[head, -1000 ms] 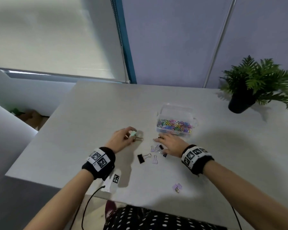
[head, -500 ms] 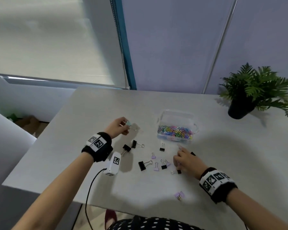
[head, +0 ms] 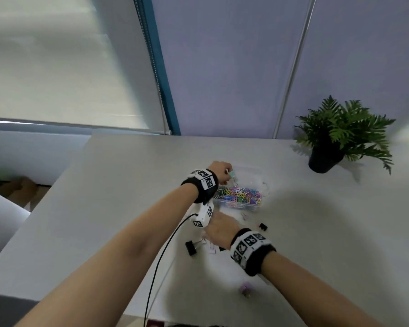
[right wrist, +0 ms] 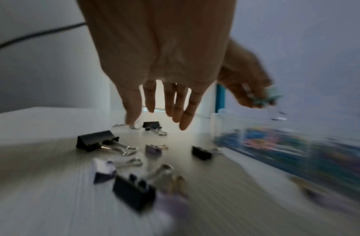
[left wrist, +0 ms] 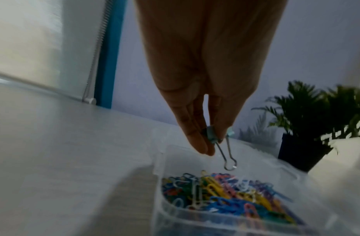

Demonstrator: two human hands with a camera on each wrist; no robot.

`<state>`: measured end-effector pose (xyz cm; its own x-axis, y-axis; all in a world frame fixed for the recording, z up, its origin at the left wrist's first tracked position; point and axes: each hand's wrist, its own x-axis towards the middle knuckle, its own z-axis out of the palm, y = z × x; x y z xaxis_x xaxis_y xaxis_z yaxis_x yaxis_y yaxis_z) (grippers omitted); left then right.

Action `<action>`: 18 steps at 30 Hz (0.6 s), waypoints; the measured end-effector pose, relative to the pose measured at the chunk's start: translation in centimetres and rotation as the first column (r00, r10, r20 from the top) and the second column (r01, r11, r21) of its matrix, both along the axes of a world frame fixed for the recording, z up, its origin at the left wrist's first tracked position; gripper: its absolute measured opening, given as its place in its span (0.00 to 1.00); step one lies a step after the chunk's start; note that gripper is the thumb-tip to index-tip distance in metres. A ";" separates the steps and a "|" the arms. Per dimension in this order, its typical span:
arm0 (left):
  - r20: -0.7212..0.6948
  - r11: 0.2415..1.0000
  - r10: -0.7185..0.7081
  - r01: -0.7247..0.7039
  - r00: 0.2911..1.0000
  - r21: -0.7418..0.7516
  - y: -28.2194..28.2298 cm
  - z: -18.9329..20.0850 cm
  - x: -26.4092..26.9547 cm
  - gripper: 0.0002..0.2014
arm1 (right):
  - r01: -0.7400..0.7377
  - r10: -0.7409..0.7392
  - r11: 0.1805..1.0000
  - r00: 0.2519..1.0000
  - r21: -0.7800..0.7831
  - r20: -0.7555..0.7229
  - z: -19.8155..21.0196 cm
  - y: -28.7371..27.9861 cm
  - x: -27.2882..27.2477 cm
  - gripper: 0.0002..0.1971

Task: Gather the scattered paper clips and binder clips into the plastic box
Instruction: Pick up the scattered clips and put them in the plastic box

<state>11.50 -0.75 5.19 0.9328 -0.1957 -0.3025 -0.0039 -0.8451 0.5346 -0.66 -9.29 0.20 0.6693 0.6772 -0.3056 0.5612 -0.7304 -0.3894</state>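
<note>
My left hand [head: 227, 173] pinches a teal binder clip [head: 233, 174] just above the far left corner of the clear plastic box [head: 257, 207], which holds many coloured paper clips [head: 240, 194]. In the left wrist view the teal binder clip [left wrist: 211, 133] hangs from the fingertips [left wrist: 197, 143] with its wire handle down over the paper clips [left wrist: 225, 196]. My right hand [right wrist: 165, 115] hovers open, fingers spread, over several scattered binder clips: a large black one [right wrist: 96, 140], a lilac one [right wrist: 103, 169], a small black one [right wrist: 201, 152]. My right hand [head: 216, 228] holds nothing.
A potted fern [head: 335, 138] stands at the back right of the table [head: 118, 185]. Loose on the table lie a black clip [head: 191, 248], a small black clip [head: 263, 227] and a purple clip [head: 246, 287] near the front edge. A cable runs from my left wrist.
My left hand has carried the teal clip from the left of the pile to above the box. My right hand has moved left and forward over the scattered clips.
</note>
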 end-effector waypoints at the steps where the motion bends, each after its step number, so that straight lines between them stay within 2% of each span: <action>1: 0.001 0.997 -0.048 0.047 0.999 0.065 0.0 0.0 0.0 0.11 | -0.017 0.017 1.000 1.000 0.007 -0.013 0.0 1.4 0.2 0.18; 3: 0.005 0.972 -0.142 0.138 0.990 0.189 0.3 -0.2 0.0 0.14 | -0.135 0.138 0.990 0.986 0.037 -0.096 -1.0 4.1 0.2 0.29; 5: -0.015 0.951 -0.199 0.197 0.980 0.239 0.8 -0.7 0.1 0.14 | -0.270 0.262 0.962 0.956 -0.045 -0.133 -1.7 6.2 -0.4 0.38; 6: -0.027 0.941 -0.223 0.222 0.974 0.254 1.0 -0.9 0.3 0.14 | -0.313 0.303 0.945 0.946 -0.090 -0.116 -1.7 6.7 -0.6 0.38; 8: -0.050 0.926 -0.263 0.266 0.964 0.268 1.4 -1.0 0.5 0.13 | -0.349 0.356 0.927 0.934 -0.134 0.032 -1.8 6.8 -0.3 0.35; 11: -0.061 0.911 -0.313 0.318 0.948 0.262 1.8 -1.1 0.6 0.10 | -0.429 0.439 0.899 0.872 -0.093 0.217 -0.9 4.9 -0.5 0.29; 14: -0.036 0.899 -0.363 0.360 0.931 0.251 2.2 -1.7 0.7 0.04 | -0.459 0.462 0.886 0.858 -0.067 0.225 -1.9 2.5 -0.9 0.30; 18: -0.006 0.898 -0.380 0.371 0.925 0.236 2.4 -2.1 0.4 0.10 | -0.483 0.497 0.868 0.840 -0.115 0.218 -3.3 -0.2 -1.6 0.34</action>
<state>11.94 1.70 3.10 0.8158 -0.4638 -0.3456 -0.3623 -0.8755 0.3196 -2.27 -9.49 -3.05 0.3104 0.9229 -0.2280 0.9203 -0.3518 -0.1711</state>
